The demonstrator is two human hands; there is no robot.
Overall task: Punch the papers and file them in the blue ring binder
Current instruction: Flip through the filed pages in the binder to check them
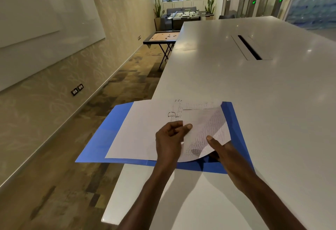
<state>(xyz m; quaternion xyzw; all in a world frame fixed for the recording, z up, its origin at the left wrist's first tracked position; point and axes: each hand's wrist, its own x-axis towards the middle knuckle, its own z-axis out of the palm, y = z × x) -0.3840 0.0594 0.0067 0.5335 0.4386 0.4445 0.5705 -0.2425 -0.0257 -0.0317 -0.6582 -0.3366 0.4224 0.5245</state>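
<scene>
White table (254,88) edge under overhanging blue ring binder (101,139)

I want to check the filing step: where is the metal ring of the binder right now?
In the head view the metal ring stands at the middle of the open blue binder, just beyond the left hand, between the blank sheet and the printed sheet.

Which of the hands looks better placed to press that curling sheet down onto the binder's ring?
Probably the left hand: it pinches the sheet just below the ring. The right hand supports the far corner.
</scene>
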